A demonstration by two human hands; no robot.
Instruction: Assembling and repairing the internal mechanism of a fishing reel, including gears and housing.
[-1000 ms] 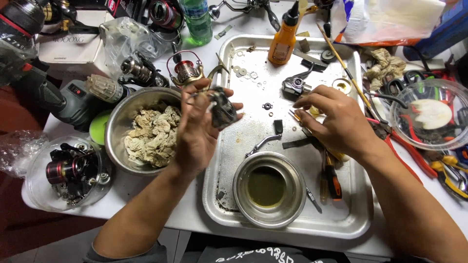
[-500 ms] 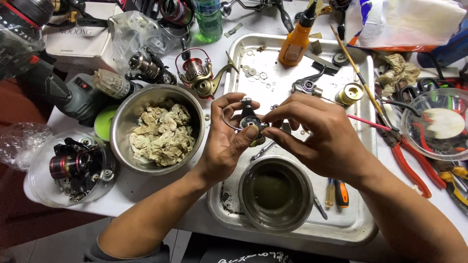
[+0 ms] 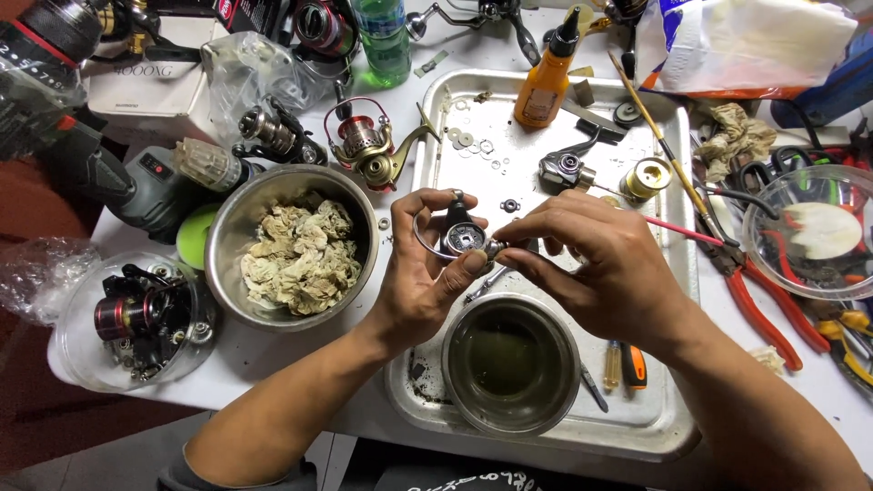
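Grip, left hand (image 3: 418, 277): fingers curled closed around a small dark reel part (image 3: 462, 235), thumb pressed at its lower edge, a thin wire loop showing beside the palm.
Grip, right hand (image 3: 596, 268): fingertips pinched together against the right side of the same reel part; whether they held a separate small piece could not be told.
Position of the part: raised between both hands, above the metal tray (image 3: 655, 400), just over the rim of the oil cup (image 3: 511, 364).
Counts, bowls: one steel bowl (image 3: 227, 264) of crumpled rags left of the tray; one steel cup of murky liquid in the tray; one clear bowl (image 3: 809, 232) at the right edge.
Counts, other: one orange squeeze bottle (image 3: 543, 86); one red-handled pliers (image 3: 755, 295); one gold-and-red spinning reel (image 3: 368, 145); several loose washers on the tray, too small to count.
Hidden or cut off: contact point covered by the right fingers; green bottle (image 3: 382, 36) cropped at the top; clear bowl's contents blurred.
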